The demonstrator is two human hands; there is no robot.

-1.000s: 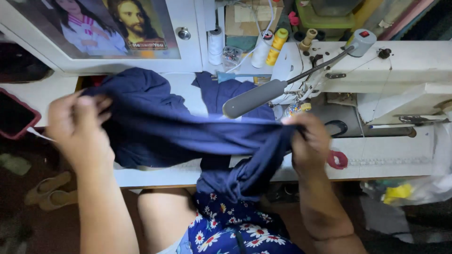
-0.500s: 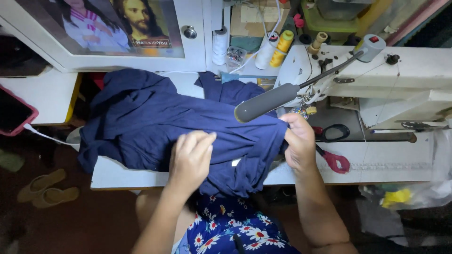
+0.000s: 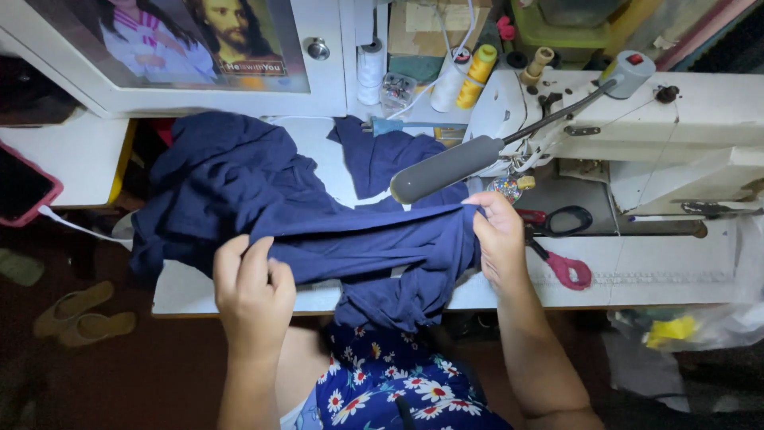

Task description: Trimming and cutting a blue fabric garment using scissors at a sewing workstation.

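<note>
A navy blue garment is heaped on the white sewing table and hangs over its front edge. My left hand pinches a folded edge of the cloth at the lower left. My right hand grips the same edge at its right end, close to the white sewing machine. The fabric is stretched taut between both hands. A second navy piece lies further back on the table.
A grey lamp head on a thin arm hangs over the cloth. Scissors with red and black handles lie right of my right hand. Thread spools stand at the back. A phone in a pink case lies far left; sandals are on the floor.
My left hand slid from the far left to the middle, then took hold of a folded edge lower left. The garment has been laid flatter on the table, edge stretched between both hands.
</note>
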